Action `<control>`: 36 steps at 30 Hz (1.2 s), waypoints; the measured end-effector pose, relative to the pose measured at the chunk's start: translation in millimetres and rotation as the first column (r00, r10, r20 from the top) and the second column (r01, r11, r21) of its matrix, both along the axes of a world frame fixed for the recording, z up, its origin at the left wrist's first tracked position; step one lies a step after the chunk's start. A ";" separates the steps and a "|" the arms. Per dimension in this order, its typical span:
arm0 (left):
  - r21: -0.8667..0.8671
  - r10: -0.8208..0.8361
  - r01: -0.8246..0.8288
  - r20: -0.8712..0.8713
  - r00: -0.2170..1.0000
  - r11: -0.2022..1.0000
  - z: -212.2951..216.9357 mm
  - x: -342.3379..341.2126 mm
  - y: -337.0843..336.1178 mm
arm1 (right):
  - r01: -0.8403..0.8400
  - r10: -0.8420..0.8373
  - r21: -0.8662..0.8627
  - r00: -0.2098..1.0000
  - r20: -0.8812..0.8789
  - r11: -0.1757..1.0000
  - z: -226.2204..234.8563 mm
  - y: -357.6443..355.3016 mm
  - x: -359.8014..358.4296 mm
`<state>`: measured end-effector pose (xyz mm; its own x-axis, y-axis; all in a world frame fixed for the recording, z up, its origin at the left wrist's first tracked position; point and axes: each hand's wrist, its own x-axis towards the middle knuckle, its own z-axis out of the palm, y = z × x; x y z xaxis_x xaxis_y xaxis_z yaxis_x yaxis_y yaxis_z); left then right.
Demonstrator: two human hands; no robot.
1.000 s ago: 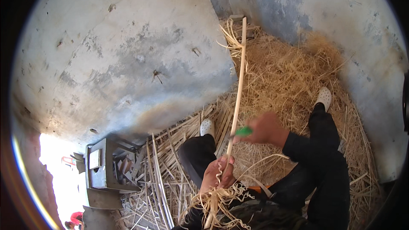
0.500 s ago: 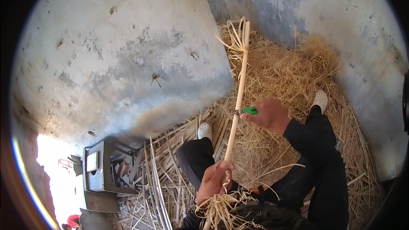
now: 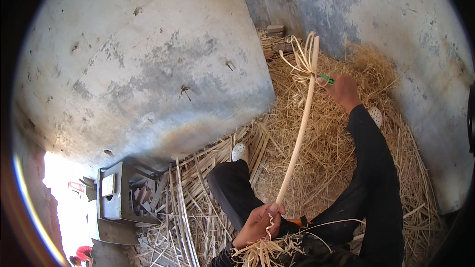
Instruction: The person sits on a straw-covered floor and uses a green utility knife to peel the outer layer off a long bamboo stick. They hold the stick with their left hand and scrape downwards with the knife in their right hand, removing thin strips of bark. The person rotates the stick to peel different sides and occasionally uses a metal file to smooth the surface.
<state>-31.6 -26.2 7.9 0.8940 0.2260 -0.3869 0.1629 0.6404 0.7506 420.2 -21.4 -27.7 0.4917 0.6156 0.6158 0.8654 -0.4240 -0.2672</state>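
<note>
A long pale stick (image 3: 300, 141), apparently wood or bamboo, slants up and away from my lap. My left hand (image 3: 259, 222) is closed around its near end, with a thin curled shaving hanging over the fingers. Near the far end, my right hand (image 3: 343, 90) grips a small green-handled blade (image 3: 325, 78). Its metal part meets the stick, mostly hidden by shavings there. Loops of pale shavings (image 3: 299, 59) stay attached around the far tip. A bunch of frayed strips (image 3: 264, 253) spreads below my left hand.
Dry straw-like shavings (image 3: 326, 128) heap the floor, with split strips (image 3: 188, 212) at the left. Stained walls (image 3: 148, 69) enclose the corner, where bricks (image 3: 275, 30) lie. A grey metal box-like piece (image 3: 113, 193) stands lower left. A person's red sleeve (image 3: 84, 253) shows beyond.
My right hand has slid the blade up the stick, from its middle to near the far tip. The stick's far end has swung right, and my left hand has shifted slightly right and nearer.
</note>
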 end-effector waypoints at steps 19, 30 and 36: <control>0.497 0.117 -0.023 -0.158 0.981 0.867 12.9 23.2 32.6 | -0.412 0.398 -0.142 0.910 -0.117 0.900 -9.5 -9.4 -164.7; 0.499 0.134 -0.045 -0.145 0.980 0.866 14.8 21.7 34.3 | -0.448 0.451 -0.047 0.890 0.066 0.893 9.1 6.0 -149.0; 0.470 0.137 -0.062 -0.126 0.982 0.880 15.2 18.4 32.3 | -0.466 0.469 -0.055 0.882 0.044 0.883 5.3 -7.4 -178.8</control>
